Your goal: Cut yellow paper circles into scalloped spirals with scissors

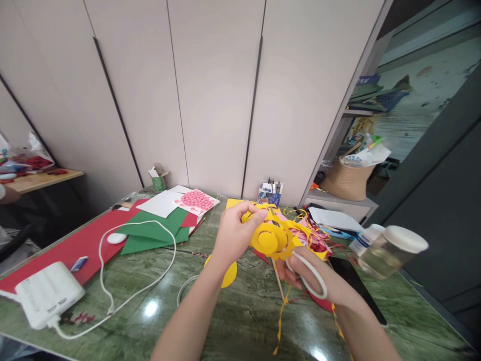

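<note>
My left hand [236, 228] pinches a yellow paper cutout [268, 239] with scalloped edges and round, layered shapes, held above the table. Just below and to the right of it, my right hand [296, 268] is closed on scissors with a large white looped handle [315, 281]; the blades are hidden by the paper. A narrow yellow paper strip [280, 326] dangles under my right hand. On the table beneath my left forearm rests a rounded yellow paper piece [230, 275]. A thin wooden stick [278, 281] lies under the cutout.
Yellow and pink paper scraps [319, 238] are heaped at the right, near a lidded jar [387, 253] and a black phone-like slab [356, 286]. Left lie green paper [154, 230], red paper [41, 250], pink beads [196, 200] and a white power bank [48, 296] with its cable.
</note>
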Demonstrator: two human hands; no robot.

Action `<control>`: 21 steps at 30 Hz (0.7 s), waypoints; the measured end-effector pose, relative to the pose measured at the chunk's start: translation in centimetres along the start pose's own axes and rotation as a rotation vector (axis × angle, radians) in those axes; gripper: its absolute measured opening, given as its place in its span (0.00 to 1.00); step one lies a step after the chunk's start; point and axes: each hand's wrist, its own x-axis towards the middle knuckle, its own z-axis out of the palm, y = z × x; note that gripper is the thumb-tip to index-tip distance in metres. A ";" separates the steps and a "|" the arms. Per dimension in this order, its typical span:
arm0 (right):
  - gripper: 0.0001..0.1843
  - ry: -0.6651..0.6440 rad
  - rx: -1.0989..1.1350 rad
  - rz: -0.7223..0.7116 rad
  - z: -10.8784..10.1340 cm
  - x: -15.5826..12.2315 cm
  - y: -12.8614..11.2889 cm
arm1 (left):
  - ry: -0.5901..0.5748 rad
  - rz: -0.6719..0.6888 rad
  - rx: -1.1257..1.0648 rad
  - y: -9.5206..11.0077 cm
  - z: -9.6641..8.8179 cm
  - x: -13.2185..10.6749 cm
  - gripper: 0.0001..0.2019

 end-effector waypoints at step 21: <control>0.30 -0.044 -0.015 0.116 -0.5 -0.2 -0.7 | -0.179 -0.032 0.178 0.2 -2.3 0.4 0.11</control>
